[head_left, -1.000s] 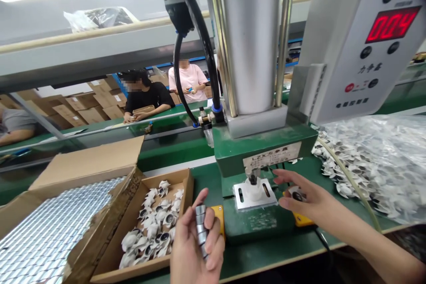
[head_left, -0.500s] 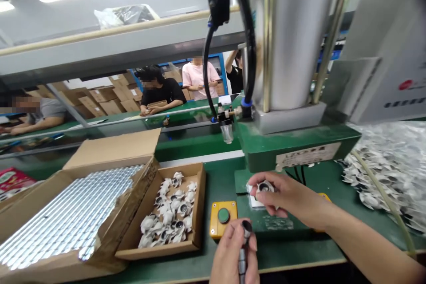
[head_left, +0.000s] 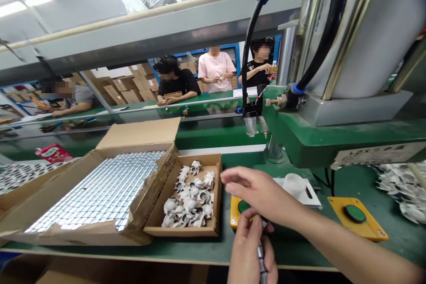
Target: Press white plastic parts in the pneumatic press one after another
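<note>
My left hand [head_left: 249, 250] at the bottom edge grips a column of stacked metal parts [head_left: 262, 259], and only part of the column shows. My right hand [head_left: 259, 193] reaches in from the right, its fingertips just above that column and over a yellow button box with a green button [head_left: 244, 206]. Any part in my right fingers is hidden. To the right lies the white-cupped die plate [head_left: 296, 188] of a pneumatic press [head_left: 359, 35]. A cardboard tray [head_left: 218, 195] of white-capped round parts [head_left: 189, 199] stands left of my hands.
A second yellow button box [head_left: 355, 215] sits right of the die plate, beside a heap of white parts [head_left: 402, 191]. An open carton of silver rows [head_left: 96, 191] stands left. Several co-workers [head_left: 176, 82] sit or stand beyond the green bench.
The view has swung left, shifting the press right. My right hand has moved left from the die plate toward my left hand, and the round part it held no longer shows.
</note>
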Demonstrator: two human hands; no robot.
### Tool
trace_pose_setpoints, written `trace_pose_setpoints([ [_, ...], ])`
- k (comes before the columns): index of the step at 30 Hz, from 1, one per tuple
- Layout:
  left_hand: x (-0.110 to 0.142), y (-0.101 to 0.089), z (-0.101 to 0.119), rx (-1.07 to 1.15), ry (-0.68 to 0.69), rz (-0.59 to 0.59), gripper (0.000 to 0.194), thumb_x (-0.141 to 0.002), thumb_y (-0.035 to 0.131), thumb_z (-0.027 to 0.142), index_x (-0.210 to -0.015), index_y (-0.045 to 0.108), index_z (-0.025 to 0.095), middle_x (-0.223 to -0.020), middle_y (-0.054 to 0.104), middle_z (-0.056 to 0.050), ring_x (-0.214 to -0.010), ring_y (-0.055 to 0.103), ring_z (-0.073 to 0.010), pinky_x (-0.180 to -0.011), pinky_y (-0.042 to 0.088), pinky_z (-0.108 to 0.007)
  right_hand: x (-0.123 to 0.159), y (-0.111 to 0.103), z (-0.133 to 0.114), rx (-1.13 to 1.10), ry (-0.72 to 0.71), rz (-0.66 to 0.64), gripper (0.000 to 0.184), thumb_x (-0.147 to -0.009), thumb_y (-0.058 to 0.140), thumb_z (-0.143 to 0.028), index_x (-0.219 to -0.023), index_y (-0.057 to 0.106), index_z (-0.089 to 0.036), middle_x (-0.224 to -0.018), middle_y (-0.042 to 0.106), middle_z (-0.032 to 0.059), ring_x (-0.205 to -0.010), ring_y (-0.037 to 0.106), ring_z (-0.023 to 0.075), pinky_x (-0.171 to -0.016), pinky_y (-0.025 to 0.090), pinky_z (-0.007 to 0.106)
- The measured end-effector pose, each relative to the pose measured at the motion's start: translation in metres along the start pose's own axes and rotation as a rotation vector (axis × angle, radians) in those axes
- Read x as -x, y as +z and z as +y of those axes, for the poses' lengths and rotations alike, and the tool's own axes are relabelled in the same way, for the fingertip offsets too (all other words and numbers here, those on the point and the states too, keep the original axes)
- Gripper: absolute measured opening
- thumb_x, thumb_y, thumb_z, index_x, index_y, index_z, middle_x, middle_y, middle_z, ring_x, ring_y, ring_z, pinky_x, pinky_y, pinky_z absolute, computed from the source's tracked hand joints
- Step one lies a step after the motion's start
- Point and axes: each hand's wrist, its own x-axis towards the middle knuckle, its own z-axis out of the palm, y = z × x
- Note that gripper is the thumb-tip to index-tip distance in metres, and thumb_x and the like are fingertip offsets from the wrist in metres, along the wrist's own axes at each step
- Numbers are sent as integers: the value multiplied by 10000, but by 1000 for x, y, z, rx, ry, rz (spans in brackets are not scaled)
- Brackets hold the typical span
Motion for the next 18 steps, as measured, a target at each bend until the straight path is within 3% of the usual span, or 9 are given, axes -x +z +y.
trace_pose_setpoints([
  [3,-4,17,14,-26,28,17,318,-873,414,519,-932,456,209,-422,425,85,-261,252,-28,-252,223,-114,59,-37,9,167,-24,5,159,-886,519,-323,-964,655,-296,-904,669,-39,-800,615,130,-733,471,220],
  [5,-13,36,23,12,88,30,298,-871,452,479,-961,489,197,-551,489,56,-323,261,-23,-260,226,-117,92,-70,25,228,64,41,159,-874,535,-355,-910,665,-271,-816,668,-30,-724,618,129,-680,482,210],
  [8,-34,68,31,105,152,-34,193,-855,527,376,-934,507,200,-761,531,22,-397,319,-24,-283,246,-127,122,-129,71,377,243,256,327,-894,436,-460,-994,630,-217,-773,671,22,-643,627,162,-579,511,241],
  [10,-48,85,31,148,173,-102,130,-842,553,312,-870,503,195,-797,542,13,-422,355,-33,-304,261,-133,127,-169,106,855,198,483,357,-926,335,-405,-1049,608,-211,-892,672,57,-736,644,185,-625,527,264],
  [12,-57,98,28,170,174,-147,117,-822,568,271,-805,494,182,-814,552,4,-432,363,-37,-314,263,-139,124,-200,135,1035,177,570,361,-902,331,-303,-1105,588,-152,-1079,613,144,-929,606,261,-772,508,365],
  [15,-65,107,23,187,146,-179,129,-812,558,266,-759,500,164,-673,489,25,-411,318,-35,-318,229,-140,110,-228,163,1172,172,589,381,-854,341,-204,-1127,588,-103,-1177,551,202,-998,561,318,-843,458,458],
  [18,-67,111,22,191,75,-200,103,-803,518,219,-745,521,134,-578,378,51,-394,262,-32,-319,200,-144,92,-238,173,1276,159,568,389,-834,357,-157,-1144,592,-153,-1224,544,170,-951,572,308,-805,461,457],
])
